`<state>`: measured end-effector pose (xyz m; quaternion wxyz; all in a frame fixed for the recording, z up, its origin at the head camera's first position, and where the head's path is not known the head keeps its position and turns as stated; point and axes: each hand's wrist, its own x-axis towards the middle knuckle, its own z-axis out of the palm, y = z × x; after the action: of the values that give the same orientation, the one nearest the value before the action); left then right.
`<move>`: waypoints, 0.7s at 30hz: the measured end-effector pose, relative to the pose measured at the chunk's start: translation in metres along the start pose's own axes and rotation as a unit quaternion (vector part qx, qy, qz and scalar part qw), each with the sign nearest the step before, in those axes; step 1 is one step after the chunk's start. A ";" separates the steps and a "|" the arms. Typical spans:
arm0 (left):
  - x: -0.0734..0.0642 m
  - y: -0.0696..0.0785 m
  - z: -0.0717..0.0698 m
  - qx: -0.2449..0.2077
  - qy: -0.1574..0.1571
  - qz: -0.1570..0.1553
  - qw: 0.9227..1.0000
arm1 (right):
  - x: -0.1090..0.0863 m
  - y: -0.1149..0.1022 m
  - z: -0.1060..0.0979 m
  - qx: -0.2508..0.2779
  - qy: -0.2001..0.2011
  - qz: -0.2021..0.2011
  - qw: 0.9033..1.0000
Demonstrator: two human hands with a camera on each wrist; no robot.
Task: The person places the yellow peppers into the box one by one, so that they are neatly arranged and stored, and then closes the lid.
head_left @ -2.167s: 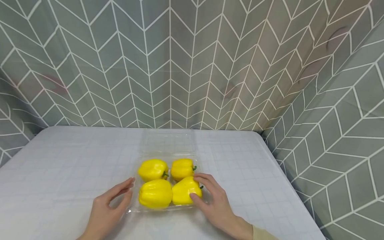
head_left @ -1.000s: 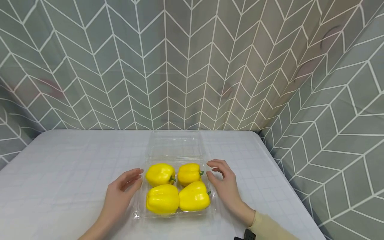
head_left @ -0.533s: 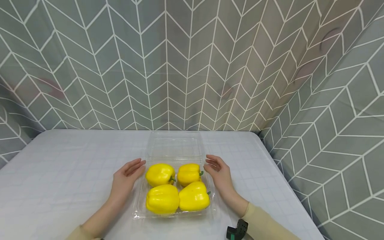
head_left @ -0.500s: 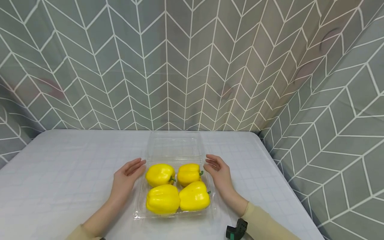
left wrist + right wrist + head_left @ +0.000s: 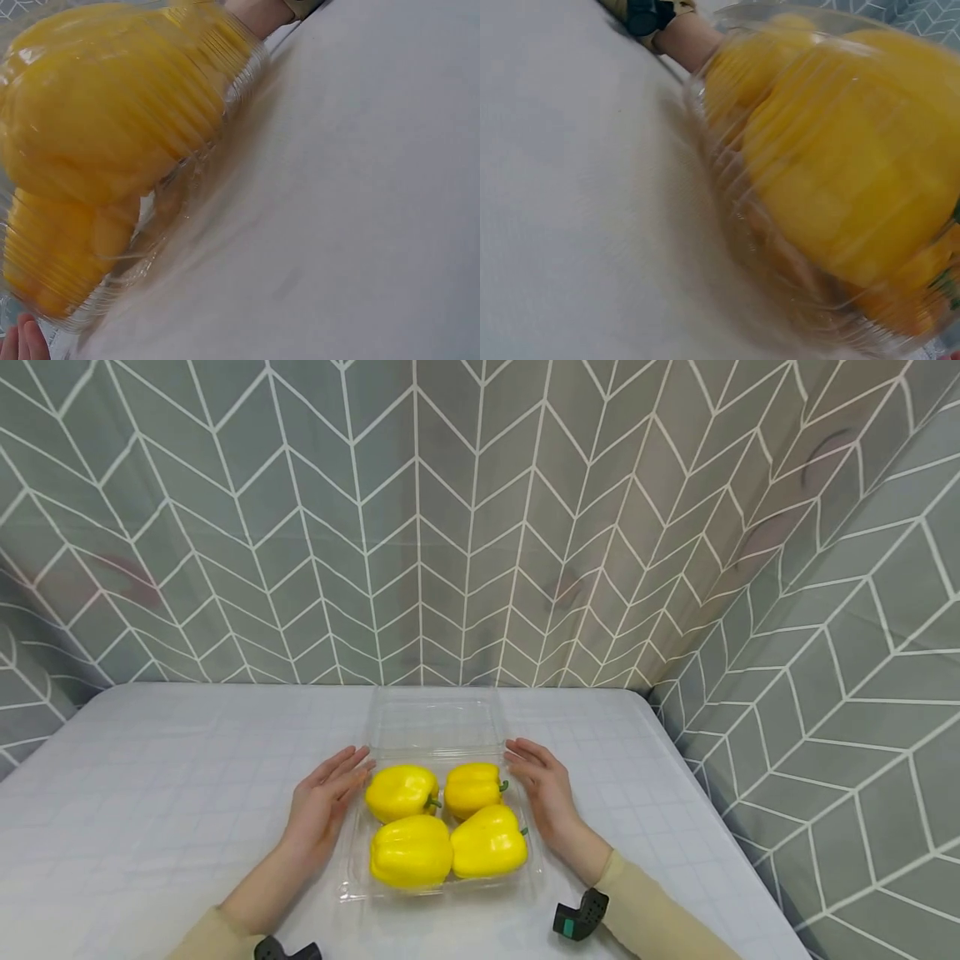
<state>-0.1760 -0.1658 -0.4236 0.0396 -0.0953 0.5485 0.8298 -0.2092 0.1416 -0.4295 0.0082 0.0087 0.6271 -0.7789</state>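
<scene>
Several yellow bell peppers [image 5: 411,852] lie in the base of a clear plastic clamshell box [image 5: 352,890], its lid [image 5: 438,724] folded back flat on the table. My left hand [image 5: 318,806] is at the box's left side with fingers extended, fingertips near the hinge. On the opposite side my right hand [image 5: 549,793] mirrors it, fingers extended beside the far right pepper [image 5: 471,789]. In the left wrist view, fingertips [image 5: 28,341] show past the ribbed box wall at bottom left. Blurred peppers [image 5: 855,157] press close behind the clear wall in the right wrist view.
A white cloth-covered table [image 5: 187,760] extends around the box. Behind it and to the right hang grey curtains [image 5: 450,527] with a white chevron pattern. Black wrist devices [image 5: 581,916] sit at both forearms.
The right hand has left the front right pepper for the box's right side. Both hands have slid forward toward the hinge, fingers straightening. In the last half second the box has shifted slightly away.
</scene>
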 end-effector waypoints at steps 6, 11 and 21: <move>0.000 -0.004 -0.002 -0.010 -0.009 0.010 1.000 | 0.001 0.000 -0.004 0.009 -0.012 0.009 1.000; 0.001 -0.007 -0.002 -0.012 -0.007 0.017 1.000 | 0.001 0.000 -0.004 0.009 -0.018 0.006 1.000; 0.001 -0.008 -0.001 -0.014 -0.005 0.027 1.000 | -0.001 0.001 -0.004 0.009 -0.028 -0.018 0.999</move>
<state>-0.1751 -0.1641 -0.4310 0.0185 -0.0762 0.5392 0.8385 -0.2077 0.1454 -0.4315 0.0119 -0.0239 0.6196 -0.7844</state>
